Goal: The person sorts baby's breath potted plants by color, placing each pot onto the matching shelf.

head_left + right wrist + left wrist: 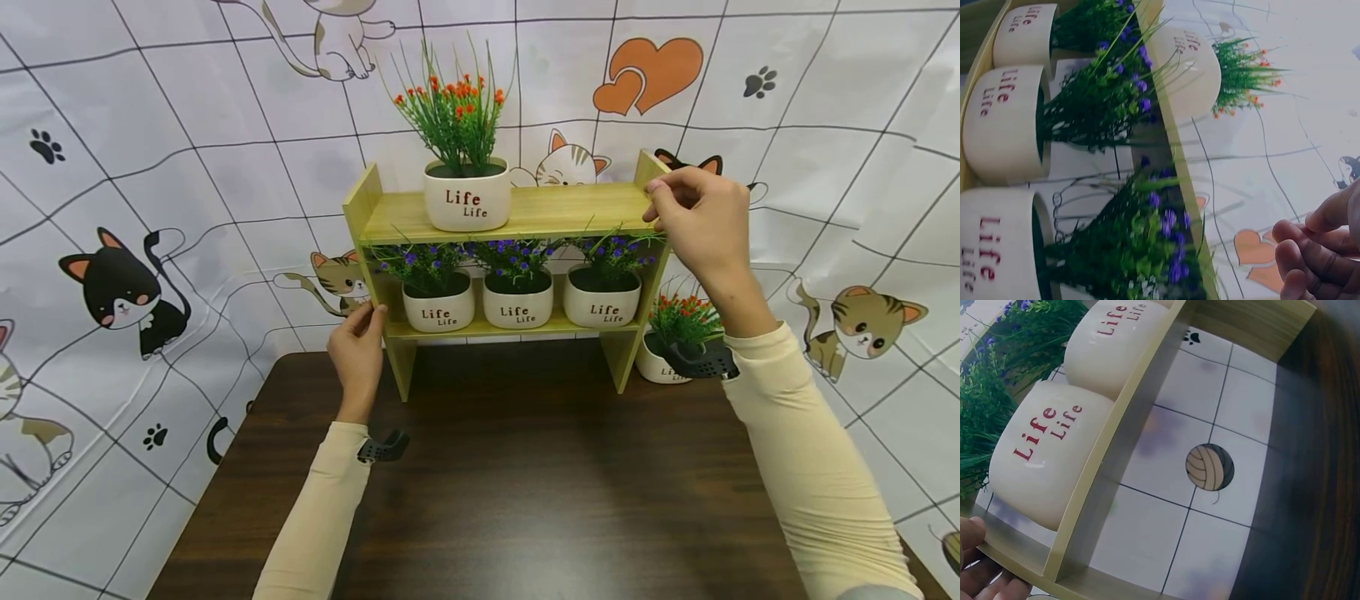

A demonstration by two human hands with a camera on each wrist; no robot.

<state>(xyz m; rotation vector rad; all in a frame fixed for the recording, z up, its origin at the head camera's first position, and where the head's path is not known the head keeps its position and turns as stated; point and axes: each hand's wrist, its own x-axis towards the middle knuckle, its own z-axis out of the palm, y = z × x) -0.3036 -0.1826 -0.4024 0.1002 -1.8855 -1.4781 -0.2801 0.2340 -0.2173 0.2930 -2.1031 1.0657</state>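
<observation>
A light wooden two-tier shelf (570, 208) stands at the back of the table. My left hand (358, 346) grips the edge of its left side panel at the lower tier; in the left wrist view, the thumb (971, 532) lies against the wood and other fingers pass beneath. My right hand (705, 221) hovers by the top of the right side panel, fingers loosely bent. Nothing shows between those fingers in the right wrist view; contact with the panel is unclear. A white pot of orange flowers (467, 200) sits on the top tier. Three pots with purple flowers (517, 308) line the lower tier.
Another white pot with red-orange flowers (663, 367) stands on the table, right of the shelf. The dark brown table (510, 467) extends in front. Behind it hangs a white tiled-pattern wall covering (247, 183) printed with cats and hearts.
</observation>
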